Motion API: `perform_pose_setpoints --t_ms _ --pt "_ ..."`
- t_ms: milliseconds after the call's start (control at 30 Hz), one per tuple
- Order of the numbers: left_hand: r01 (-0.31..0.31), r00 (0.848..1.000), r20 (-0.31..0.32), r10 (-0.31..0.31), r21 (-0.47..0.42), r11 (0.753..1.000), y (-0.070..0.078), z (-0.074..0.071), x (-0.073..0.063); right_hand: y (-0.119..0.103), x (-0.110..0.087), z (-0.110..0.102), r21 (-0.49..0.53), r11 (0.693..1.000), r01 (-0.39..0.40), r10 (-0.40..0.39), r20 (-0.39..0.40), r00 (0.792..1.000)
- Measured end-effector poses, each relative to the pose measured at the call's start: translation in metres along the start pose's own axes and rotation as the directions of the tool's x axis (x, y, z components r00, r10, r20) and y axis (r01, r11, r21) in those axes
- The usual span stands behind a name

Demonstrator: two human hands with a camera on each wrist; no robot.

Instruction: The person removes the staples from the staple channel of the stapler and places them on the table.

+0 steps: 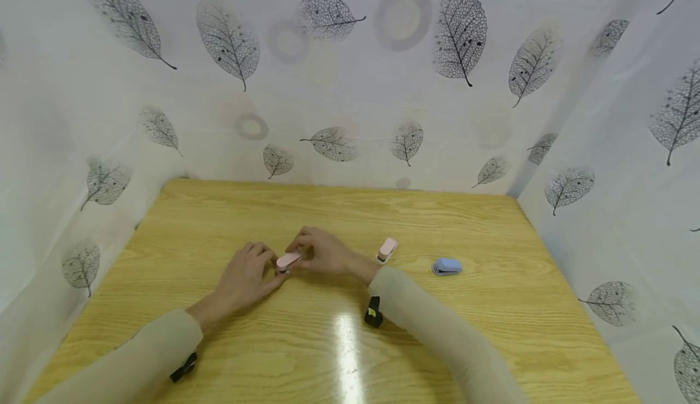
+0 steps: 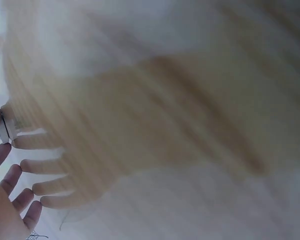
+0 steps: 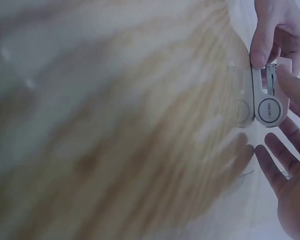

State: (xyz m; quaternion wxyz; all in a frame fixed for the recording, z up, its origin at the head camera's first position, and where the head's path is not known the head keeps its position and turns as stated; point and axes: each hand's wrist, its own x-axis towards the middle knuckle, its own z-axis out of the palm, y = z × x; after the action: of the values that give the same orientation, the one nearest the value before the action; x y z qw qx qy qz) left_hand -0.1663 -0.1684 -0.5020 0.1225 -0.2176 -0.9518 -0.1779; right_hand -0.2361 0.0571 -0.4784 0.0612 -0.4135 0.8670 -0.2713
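A small pink stapler (image 1: 289, 260) stands on the wooden table between my two hands. My right hand (image 1: 322, 252) grips its hinge end, the thumb lying along the side in the right wrist view. At the opposite end my left hand (image 1: 246, 276) pinches it, thumb (image 3: 260, 52) low by the white base. The pink stapler (image 3: 269, 111) shows its round side disc and its metal staple channel there. In the left wrist view only an edge of the stapler (image 2: 3, 131) shows, and the left fingertips (image 2: 35, 212) touch the tabletop.
Another pink stapler (image 1: 386, 250) stands just beyond my right wrist, and a blue stapler (image 1: 446, 266) is farther right on the wooden table (image 1: 492, 331). Leaf-patterned sheeting (image 1: 350, 100) encloses the table's back and sides.
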Motion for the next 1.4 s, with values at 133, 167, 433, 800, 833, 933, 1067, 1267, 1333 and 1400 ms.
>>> perform_pose_setpoints --t_ms 133,167,433,800,833,933,1067,1267,1333,1400 --pt "-0.001 1.000 -0.012 0.001 -0.006 1.000 0.001 0.000 0.000 0.001 0.002 0.002 0.065 0.998 0.009 -0.008 -0.010 1.000" --pt "-0.004 1.000 -0.020 0.004 -0.005 1.000 0.001 0.000 0.000 0.001 0.003 0.003 0.066 0.998 0.016 -0.015 -0.009 1.000" --pt "-0.002 0.999 -0.043 0.002 -0.003 1.000 0.002 0.002 -0.001 0.002 0.011 0.006 -0.009 0.997 0.072 -0.072 0.026 0.997" --pt "0.025 1.000 -0.017 -0.025 0.000 1.000 0.004 0.001 0.001 0.001 0.010 0.003 -0.051 0.995 0.091 -0.088 0.052 0.995" --pt "0.026 1.000 -0.015 -0.026 0.001 1.000 0.004 0.001 0.002 0.002 0.010 0.002 -0.053 0.994 0.092 -0.089 0.051 0.995" --pt "0.023 1.000 -0.015 -0.023 0.003 1.000 0.004 0.001 0.003 0.002 0.010 0.001 -0.044 0.995 0.087 -0.084 0.052 0.995" --pt "0.032 0.999 -0.012 -0.032 -0.004 0.999 0.004 0.001 0.003 0.003 0.010 0.001 -0.036 0.997 0.074 -0.073 0.048 0.996" --pt "0.053 0.998 0.019 -0.053 -0.010 0.999 0.004 0.001 0.002 0.004 0.008 -0.003 -0.086 0.994 0.066 -0.065 0.015 0.998" --pt "0.052 0.998 0.027 -0.052 -0.014 0.999 0.004 0.000 0.002 0.004 0.007 -0.005 -0.101 0.993 0.059 -0.058 0.007 0.998" --pt "0.051 0.998 0.029 -0.050 -0.019 0.999 0.004 0.000 0.003 0.002 0.006 -0.008 -0.109 0.992 0.059 -0.059 0.000 0.998"
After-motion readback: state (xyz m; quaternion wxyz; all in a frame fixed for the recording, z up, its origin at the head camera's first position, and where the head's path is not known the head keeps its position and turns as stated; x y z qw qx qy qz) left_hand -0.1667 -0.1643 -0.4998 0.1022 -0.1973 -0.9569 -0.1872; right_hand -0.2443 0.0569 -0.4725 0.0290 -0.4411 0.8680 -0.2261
